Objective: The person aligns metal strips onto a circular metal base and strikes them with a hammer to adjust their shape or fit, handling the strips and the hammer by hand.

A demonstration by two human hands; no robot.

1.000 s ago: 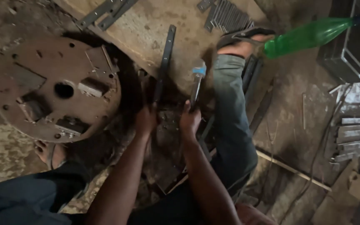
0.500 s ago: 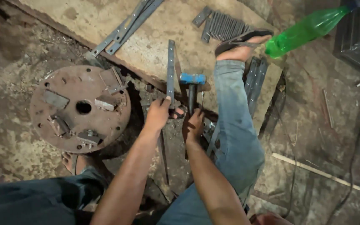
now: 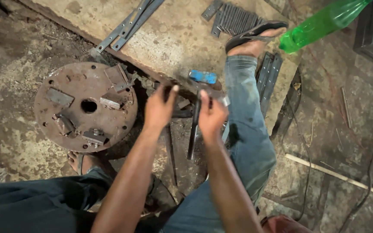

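— What are the hands doing?

— The right hand (image 3: pixel 211 115) is clenched round the dark handle of a hammer (image 3: pixel 195 125) with a blue head, held up over the floor. The left hand (image 3: pixel 160 108) grips the end of a flat metal strip (image 3: pixel 169 142) that runs back toward the body, thumb raised.

— How would one strike well here?

— I'd judge the strip should be pinned flat and steady, fingers well back from the blow, wrist loose.

— And around them?

— A rusty round plate (image 3: pixel 85 105) with welded blocks lies just left. Beyond is a stone slab (image 3: pixel 173 39) carrying more flat bars (image 3: pixel 128 23). The outstretched leg in jeans (image 3: pixel 247 129) lies just beside the hammer's path; a green bottle (image 3: pixel 320 23) lies near the sandalled foot.
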